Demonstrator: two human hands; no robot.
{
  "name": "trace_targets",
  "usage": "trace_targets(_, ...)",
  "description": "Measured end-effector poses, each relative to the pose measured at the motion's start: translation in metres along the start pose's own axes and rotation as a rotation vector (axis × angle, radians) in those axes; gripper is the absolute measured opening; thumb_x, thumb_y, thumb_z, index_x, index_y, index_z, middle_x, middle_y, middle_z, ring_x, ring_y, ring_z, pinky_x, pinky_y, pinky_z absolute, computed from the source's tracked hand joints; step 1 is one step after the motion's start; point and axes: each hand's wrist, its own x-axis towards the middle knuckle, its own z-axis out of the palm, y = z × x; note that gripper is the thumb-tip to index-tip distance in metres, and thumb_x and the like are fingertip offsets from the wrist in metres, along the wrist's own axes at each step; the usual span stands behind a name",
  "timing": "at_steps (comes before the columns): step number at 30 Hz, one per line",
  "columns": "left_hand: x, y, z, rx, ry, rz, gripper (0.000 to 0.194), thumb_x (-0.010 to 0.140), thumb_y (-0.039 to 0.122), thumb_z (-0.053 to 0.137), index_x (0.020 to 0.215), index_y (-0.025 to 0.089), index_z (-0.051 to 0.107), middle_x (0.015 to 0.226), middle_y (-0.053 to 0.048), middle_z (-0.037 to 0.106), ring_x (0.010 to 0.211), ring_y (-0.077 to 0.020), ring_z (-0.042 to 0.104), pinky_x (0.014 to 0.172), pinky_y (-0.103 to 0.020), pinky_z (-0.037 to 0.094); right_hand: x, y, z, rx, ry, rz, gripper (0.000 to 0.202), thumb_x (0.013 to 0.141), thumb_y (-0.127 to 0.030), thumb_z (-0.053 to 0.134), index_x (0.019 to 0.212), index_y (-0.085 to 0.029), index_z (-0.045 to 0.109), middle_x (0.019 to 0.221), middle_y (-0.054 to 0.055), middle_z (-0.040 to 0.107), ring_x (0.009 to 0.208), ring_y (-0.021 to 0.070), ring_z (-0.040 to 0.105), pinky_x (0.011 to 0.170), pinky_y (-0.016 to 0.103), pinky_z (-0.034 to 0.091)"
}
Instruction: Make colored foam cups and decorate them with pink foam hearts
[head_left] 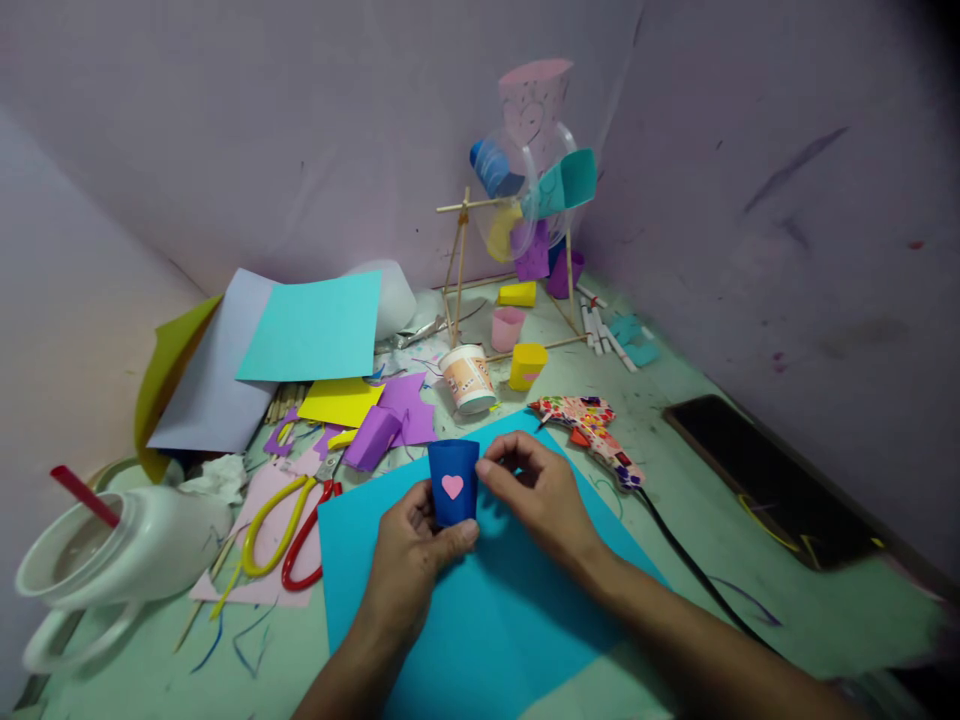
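Observation:
A small dark blue paper cup (456, 510) with a pink heart (452, 487) on its front stands upright in my left hand (412, 550), whose thumb presses its lower edge. Beside the cup's upper right edge is my right hand (536, 490), fingers curled and thumb and fingertips near the rim; whether they pinch anything is too small to tell. Below both hands lies a large blue sheet (480, 640).
Scissors (300, 530), a white mug (157, 540) and paper sheets (315, 325) lie left. A glue gun (589, 430) and its cord lie right, near a phone (757, 470). Behind are small cups (529, 366), a paper cup (468, 380) and a stick-framed wheel (463, 250).

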Motion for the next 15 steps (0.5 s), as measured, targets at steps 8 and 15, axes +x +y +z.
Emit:
trace_targets(8, 0.002, -0.003, -0.003, -0.068, -0.099, -0.014, 0.045, 0.054, 0.026, 0.082, 0.094, 0.013, 0.068, 0.077, -0.005, 0.066, 0.064, -0.0139, 0.057, 0.056, -0.023, 0.047, 0.002, 0.009, -0.004, 0.353, -0.495, 0.119, 0.039, 0.068, -0.034, 0.072, 0.100, -0.015, 0.063, 0.099, 0.008, 0.068, 0.091, 0.0225, 0.063, 0.083, 0.036, 0.047)
trace_targets(15, -0.003, 0.008, -0.004, 0.170, 0.107, 0.123, 0.045, 0.057, 0.040, 0.078, 0.090, 0.013, 0.064, 0.068, -0.003, 0.065, 0.050, -0.0115, 0.054, 0.043, -0.021, 0.041, 0.003, 0.012, -0.004, 0.477, -0.437, 0.194, 0.045, 0.063, -0.038, 0.078, 0.099, -0.017, 0.061, 0.097, 0.007, 0.068, 0.088, 0.0210, 0.062, 0.078, 0.034, 0.047)
